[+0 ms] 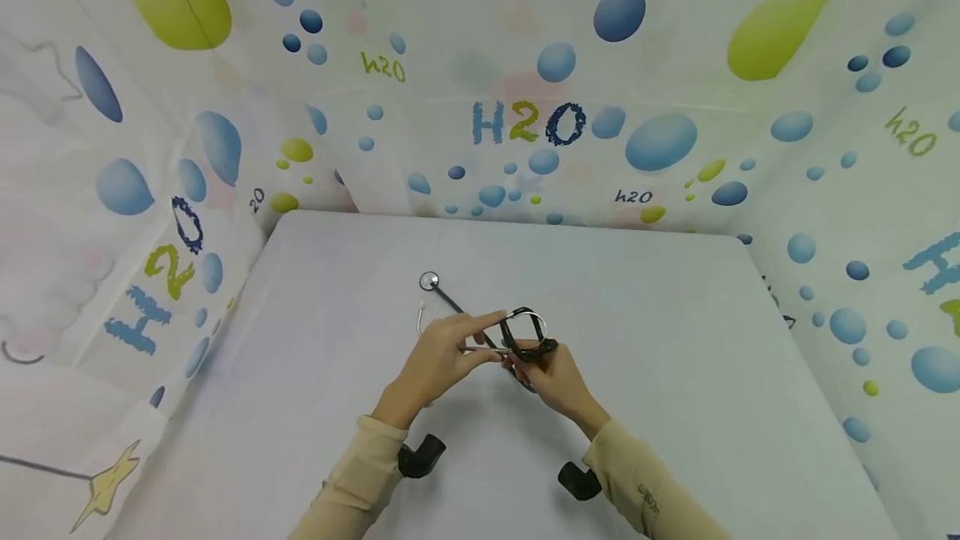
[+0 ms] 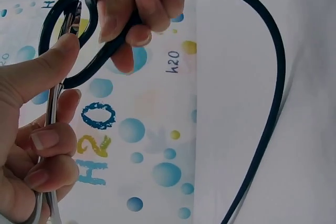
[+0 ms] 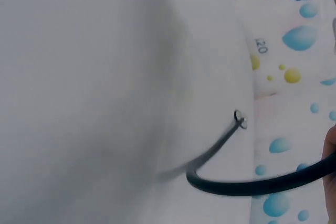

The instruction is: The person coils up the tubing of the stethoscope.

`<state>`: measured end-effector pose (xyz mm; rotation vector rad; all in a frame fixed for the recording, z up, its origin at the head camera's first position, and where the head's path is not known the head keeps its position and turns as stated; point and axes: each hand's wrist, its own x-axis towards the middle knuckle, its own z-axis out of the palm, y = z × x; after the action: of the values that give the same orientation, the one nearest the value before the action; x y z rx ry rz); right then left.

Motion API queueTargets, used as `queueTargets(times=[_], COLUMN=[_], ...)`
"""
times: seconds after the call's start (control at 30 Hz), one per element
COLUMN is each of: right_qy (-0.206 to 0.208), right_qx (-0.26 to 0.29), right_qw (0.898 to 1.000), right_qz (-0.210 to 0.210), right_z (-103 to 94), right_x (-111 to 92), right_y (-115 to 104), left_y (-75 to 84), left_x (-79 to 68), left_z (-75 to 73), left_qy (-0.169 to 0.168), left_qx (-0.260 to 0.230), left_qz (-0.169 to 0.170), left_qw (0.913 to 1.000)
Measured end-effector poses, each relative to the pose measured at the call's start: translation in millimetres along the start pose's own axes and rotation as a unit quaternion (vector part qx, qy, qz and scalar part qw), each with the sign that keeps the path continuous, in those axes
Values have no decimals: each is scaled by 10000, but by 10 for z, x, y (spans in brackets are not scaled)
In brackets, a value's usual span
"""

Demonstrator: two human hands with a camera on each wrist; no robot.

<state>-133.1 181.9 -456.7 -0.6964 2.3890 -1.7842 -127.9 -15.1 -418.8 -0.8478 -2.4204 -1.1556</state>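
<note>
Both hands hold a stethoscope (image 1: 528,350) above the table. My left hand (image 1: 438,357) grips its silver ear tubes (image 2: 51,108), fingers curled round them and thumb pressed near their joint with the tubing. The dark tubing (image 2: 279,72) makes a small loop there. My right hand (image 1: 561,383) pinches the tubing beside this loop, as the left wrist view shows. From the right hand the tubing curves away to the round chestpiece (image 1: 429,280), which lies toward the back of the table. An ear tube end (image 1: 420,317) shows beyond the left hand.
A white table (image 1: 675,407) spreads beneath the hands. White sheets (image 1: 450,40) printed with blue and green drops rise behind it and at both sides. Black angled pieces (image 1: 422,457) sit at both wrists.
</note>
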Motion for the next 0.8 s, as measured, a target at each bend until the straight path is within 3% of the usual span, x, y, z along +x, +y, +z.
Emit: queueTargets(times=[0.13, 0.3, 0.43, 0.6, 0.8], right_qy=[-6, 171, 142, -339, -572], right_qx=[-179, -409, -686, -1446, -2173], right_qw=[9997, 9961, 9900, 9776, 9573], right_qz=[-158, -760, -1225, -1489, -1819], right_z=[-10, -1, 31, -63, -299], right_x=[-115, -203, -221, -243, -140], right_y=[-111, -281, -208, -218, -347], left_y=[-9, -32, -103, -176, -166], left_x=[17, 30, 32, 13, -104], left_z=[5, 5, -31, -93, -36], left_qy=[-169, -244, -36, 182, -290], left_qx=[-107, -353, 241, 1176, 1390], left_qz=[-17, -91, -98, -227, -361], left_qw=[9998, 9990, 9997, 9926, 9892])
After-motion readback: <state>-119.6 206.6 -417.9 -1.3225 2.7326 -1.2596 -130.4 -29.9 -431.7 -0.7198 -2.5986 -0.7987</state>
